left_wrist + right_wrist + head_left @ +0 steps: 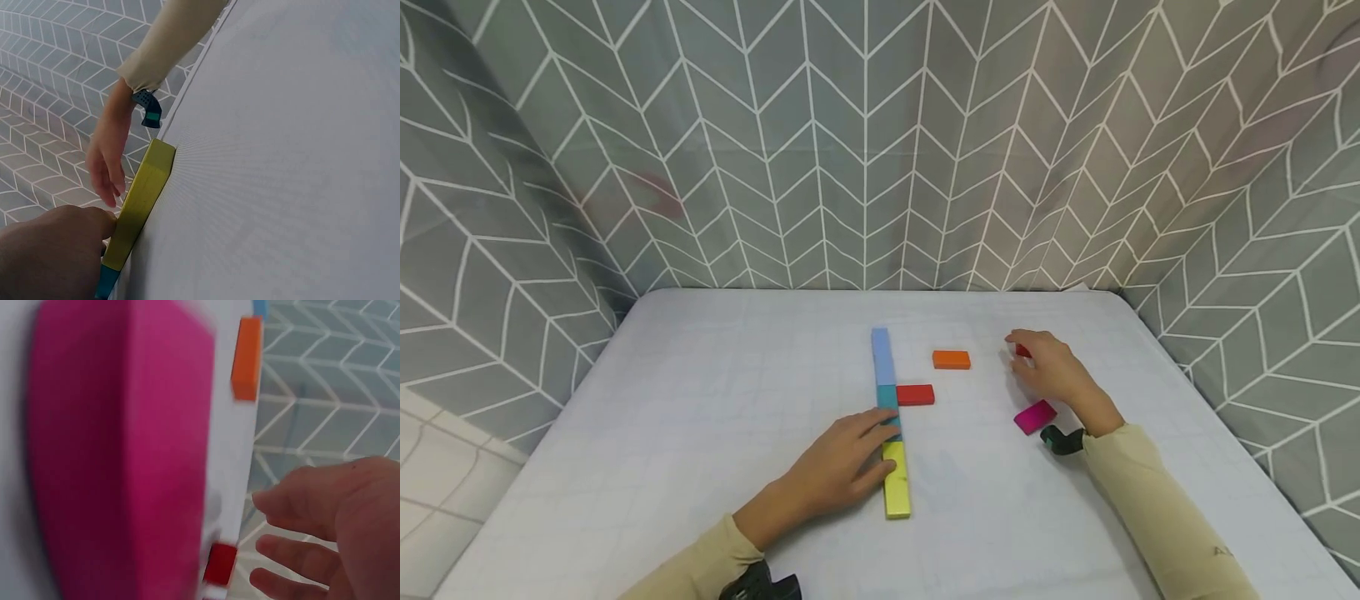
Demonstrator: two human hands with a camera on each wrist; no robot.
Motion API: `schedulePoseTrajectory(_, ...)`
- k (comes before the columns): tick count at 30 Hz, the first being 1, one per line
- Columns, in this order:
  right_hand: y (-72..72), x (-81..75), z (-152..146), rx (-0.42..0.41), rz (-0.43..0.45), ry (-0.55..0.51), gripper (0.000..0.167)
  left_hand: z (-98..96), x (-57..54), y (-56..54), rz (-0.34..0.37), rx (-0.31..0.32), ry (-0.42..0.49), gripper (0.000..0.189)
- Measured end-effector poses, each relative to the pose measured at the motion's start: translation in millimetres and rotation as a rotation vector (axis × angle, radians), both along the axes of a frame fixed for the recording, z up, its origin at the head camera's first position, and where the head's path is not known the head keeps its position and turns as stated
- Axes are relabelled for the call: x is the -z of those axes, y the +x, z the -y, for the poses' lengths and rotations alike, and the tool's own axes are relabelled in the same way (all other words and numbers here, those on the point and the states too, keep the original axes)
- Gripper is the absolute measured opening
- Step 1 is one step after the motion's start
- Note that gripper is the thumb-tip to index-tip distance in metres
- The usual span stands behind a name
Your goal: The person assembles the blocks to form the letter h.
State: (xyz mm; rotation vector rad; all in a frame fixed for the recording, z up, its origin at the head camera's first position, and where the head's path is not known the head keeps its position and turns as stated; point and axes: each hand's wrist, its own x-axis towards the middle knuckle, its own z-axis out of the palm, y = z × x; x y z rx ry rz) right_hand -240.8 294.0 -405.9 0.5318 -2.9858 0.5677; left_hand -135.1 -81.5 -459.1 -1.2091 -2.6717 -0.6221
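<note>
A straight row of blocks runs up the table: a light blue block (883, 357), a teal block (887, 396), a teal-blue piece partly hidden by fingers, and a yellow block (896, 492). My left hand (838, 467) lies along the row's left side, fingers reaching over the teal part and thumb at the yellow block. Against the row's right side lies a red block (916, 395). My right hand (1056, 371) hovers over a second, dark red block (220, 564), mostly hidden in the head view; the right wrist view shows its fingers spread and holding nothing.
An orange block (951, 360) lies between the row and my right hand. Below my right hand is a magenta block (1035, 417), close to the dark wrist strap (1063, 440). A patterned curtain (865, 150) stands behind the white-covered table (737, 358).
</note>
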Motion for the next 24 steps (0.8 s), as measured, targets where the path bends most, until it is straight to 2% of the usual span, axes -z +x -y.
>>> schedulePoseTrajectory(3,-2.6,0.6,-8.5,0.043,0.025,0.018,0.045,0.3,-0.9,-0.1,-0.004,-0.002,0.000,0.047)
schedulePoseTrajectory(10,-9.6,5.7,-17.2,0.012,-0.008,0.033,0.029,-0.6,-0.1,-0.6,-0.007,0.010,0.022,0.047)
schedulePoseTrajectory(13,-11.0,7.3,-17.7,0.012,0.019,0.016,0.031,-1.0,0.2,-0.7,0.009,0.003,0.007,0.047)
schedulePoseTrajectory(20,-6.3,5.3,-14.6,0.033,0.028,0.007,0.017,-1.2,-0.9,-0.6,0.019,0.003,-0.004,0.048)
schedulePoseTrajectory(24,-0.7,0.7,-7.5,0.046,0.060,-0.022,0.020,-0.8,-1.5,-1.2,0.012,0.006,-0.001,0.047)
